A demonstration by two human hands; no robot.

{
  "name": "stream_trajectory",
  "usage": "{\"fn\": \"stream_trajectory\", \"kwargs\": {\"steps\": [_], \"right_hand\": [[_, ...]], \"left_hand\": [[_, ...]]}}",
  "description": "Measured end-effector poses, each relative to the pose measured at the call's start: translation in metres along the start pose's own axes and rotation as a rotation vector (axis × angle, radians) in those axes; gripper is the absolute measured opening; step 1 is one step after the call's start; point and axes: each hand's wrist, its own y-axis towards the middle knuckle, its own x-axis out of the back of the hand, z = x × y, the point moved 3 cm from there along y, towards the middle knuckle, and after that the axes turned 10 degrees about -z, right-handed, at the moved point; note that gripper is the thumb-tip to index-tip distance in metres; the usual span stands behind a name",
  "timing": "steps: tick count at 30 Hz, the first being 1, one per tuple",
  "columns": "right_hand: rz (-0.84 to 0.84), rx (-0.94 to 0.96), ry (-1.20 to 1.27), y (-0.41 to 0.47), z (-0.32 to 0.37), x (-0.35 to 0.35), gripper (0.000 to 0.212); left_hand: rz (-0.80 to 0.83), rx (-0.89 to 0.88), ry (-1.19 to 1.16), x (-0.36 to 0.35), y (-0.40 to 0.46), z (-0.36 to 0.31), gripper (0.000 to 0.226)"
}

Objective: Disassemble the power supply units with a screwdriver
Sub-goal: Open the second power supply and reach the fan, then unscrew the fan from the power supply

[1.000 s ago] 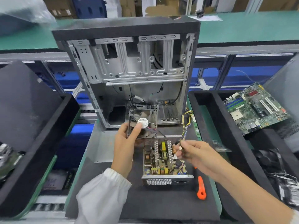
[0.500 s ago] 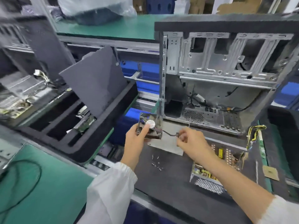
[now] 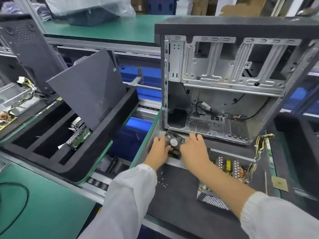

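The power supply unit point(image 3: 226, 176) lies open on the bench point(image 3: 181, 213), lid off, board still inside, loose screws point(image 3: 162, 180) beside it. The left hand point(image 3: 159, 150) and right hand point(image 3: 194, 150) both grip its freed fan point(image 3: 173, 146) just beside it, so the board likely remains.

The computer case point(image 3: 224, 80) is bare stamped metal — dull silver, with a matt black top. The fan point(image 3: 173, 144) looks like glossy black plastic. The open power supply point(image 3: 222, 180) has a perforated metal shell. The mat point(image 3: 181, 213) is matt dark foam — the tray point(image 3: 82, 163) likewise. The sleeves point(image 3: 127, 195) are white cloth.
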Motion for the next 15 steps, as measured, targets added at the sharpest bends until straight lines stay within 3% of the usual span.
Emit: {"fn": "stream_trajectory", "kwargs": {"steps": [5,8,11,14,15], "right_hand": [[-0.192,0.024,0.208,-0.018,-0.033,0.018,0.025],[-0.278,-0.132,0.406,-0.058,-0.1,0.029,0.03],[-0.199,-0.217,0.491,-0.118,-0.159,0.015,0.029],[0.088,-0.056,0.356,-0.171,-0.169,-0.021,0.013],[0.183,0.01,0.3,-0.186,-0.167,-0.034,0.024]], "left_hand": [[-0.034,-0.054,0.064,0.004,-0.001,-0.014,0.033],[-0.096,-0.21,0.01,0.011,-0.006,-0.052,0.037],[-0.035,-0.386,-0.139,0.011,-0.024,-0.104,0.023],[0.138,-0.527,-0.188,-0.01,-0.048,-0.145,0.016],[0.179,-0.555,-0.174,-0.02,-0.054,-0.155,0.017]]}}
